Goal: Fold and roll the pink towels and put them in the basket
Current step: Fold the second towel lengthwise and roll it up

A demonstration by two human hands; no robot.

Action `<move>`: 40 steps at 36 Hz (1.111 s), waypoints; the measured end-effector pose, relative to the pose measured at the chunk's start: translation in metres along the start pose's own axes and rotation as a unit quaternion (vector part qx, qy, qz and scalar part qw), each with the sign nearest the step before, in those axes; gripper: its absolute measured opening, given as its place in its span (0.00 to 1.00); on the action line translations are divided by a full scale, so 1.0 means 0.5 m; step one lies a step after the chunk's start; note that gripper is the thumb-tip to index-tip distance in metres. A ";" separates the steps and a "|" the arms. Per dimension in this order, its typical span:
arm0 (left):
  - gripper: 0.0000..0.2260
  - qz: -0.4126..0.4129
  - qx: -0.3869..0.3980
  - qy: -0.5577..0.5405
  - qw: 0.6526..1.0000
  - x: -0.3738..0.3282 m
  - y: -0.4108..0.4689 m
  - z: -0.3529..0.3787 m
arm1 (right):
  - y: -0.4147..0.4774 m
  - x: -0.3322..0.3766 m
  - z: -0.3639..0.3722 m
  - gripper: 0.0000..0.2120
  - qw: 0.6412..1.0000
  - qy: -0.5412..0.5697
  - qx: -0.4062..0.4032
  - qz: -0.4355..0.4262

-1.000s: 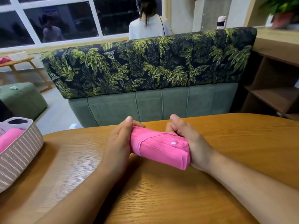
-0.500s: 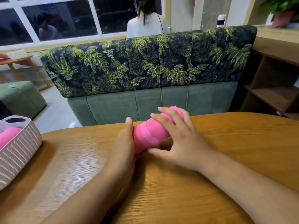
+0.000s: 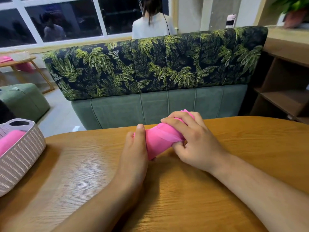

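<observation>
Pink towel (image 3: 158, 141), rolled into a cylinder, lies on the wooden table (image 3: 83, 164) well to the right of the basket (image 3: 21, 158) (another pink roll (image 3: 10, 141) sits inside it). Its long axis runs diagonally from near-left to far-right. The left hand (image 3: 135, 148) cups its near end with the thumb straight on top, while the right hand (image 3: 195, 144) curls over the far half, pinching a loose flap.

A palm-print sofa (image 3: 153, 67) backs onto the wooden table (image 3: 167, 198) beneath dark windows (image 3: 63, 19).
</observation>
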State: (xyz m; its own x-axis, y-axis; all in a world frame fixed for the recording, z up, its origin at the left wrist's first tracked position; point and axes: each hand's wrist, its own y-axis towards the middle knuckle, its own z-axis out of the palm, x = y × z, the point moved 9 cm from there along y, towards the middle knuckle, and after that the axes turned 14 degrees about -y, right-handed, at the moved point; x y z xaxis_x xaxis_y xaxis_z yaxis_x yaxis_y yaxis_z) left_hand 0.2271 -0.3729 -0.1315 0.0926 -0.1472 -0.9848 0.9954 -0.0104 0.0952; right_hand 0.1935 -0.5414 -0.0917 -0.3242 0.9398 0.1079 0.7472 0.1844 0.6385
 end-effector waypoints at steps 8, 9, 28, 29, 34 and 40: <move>0.18 0.072 -0.022 -0.005 0.997 -0.051 0.006 -0.022 | -0.001 -0.030 -0.005 0.29 0.991 0.123 0.046 -0.002; 0.18 0.092 -0.012 0.012 0.996 -0.054 0.011 -0.025 | -0.003 -0.031 -0.002 0.26 0.988 0.147 0.055 0.002; 0.18 0.122 0.085 0.077 0.986 -0.039 0.011 0.007 | -0.029 -0.068 0.032 0.07 0.847 0.438 0.006 0.301; 0.21 0.053 0.089 0.044 0.994 -0.017 0.015 0.010 | -0.028 -0.064 0.022 0.06 0.868 0.414 -0.004 0.273; 0.27 0.031 0.067 0.021 0.997 -0.023 0.010 0.008 | -0.023 -0.062 0.000 0.07 0.891 0.381 -0.030 0.246; 0.16 0.322 0.079 0.147 0.932 -0.105 -0.014 0.001 | -0.047 -0.064 0.080 0.18 0.772 0.468 0.105 0.418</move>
State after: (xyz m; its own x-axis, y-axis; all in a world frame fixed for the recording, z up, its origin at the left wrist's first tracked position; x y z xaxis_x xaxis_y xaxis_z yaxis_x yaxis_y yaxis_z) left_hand 0.2150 -0.3654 -0.0803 0.6954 0.1041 -0.7110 0.7172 -0.1619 0.6778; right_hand 0.2097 -0.5642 -0.1406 0.1186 0.1551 0.9807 0.9678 -0.2391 -0.0792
